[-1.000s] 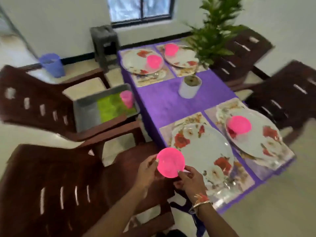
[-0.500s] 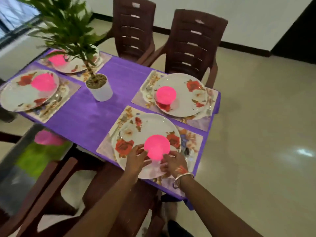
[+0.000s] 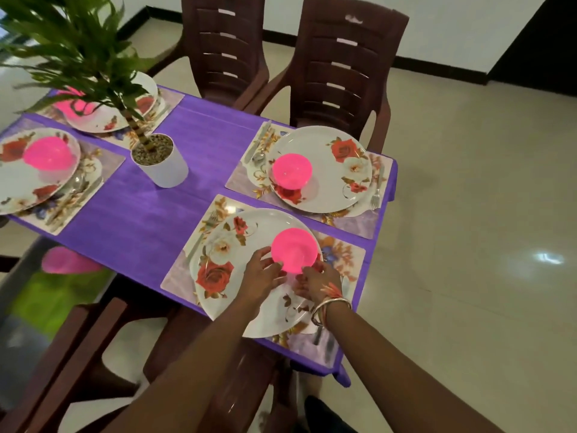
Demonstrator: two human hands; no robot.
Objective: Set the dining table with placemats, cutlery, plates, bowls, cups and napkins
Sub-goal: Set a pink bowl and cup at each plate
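Near right setting on bench (image 3: 150, 214): left hand (image 3: 260, 278) grips pink bowl (image 3: 293, 248) at lower left rim, fingers curled. Bowl sits over plate (image 3: 224, 260) on placemat (image 3: 176, 273); contact unclear. Right hand (image 3: 320, 281) pinches the rim's lower right side.

no readable text, labels, brands or numbers on anything

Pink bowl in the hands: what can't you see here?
Head view only.
- Round pink plastic bowl: near rim hidden by fingers of left hand and right hand; touching the flowered white plate or not, unclear.
- Farthest pink bowl: behind green plant leaves.
- Grey tray: blurred, cut by left edge.
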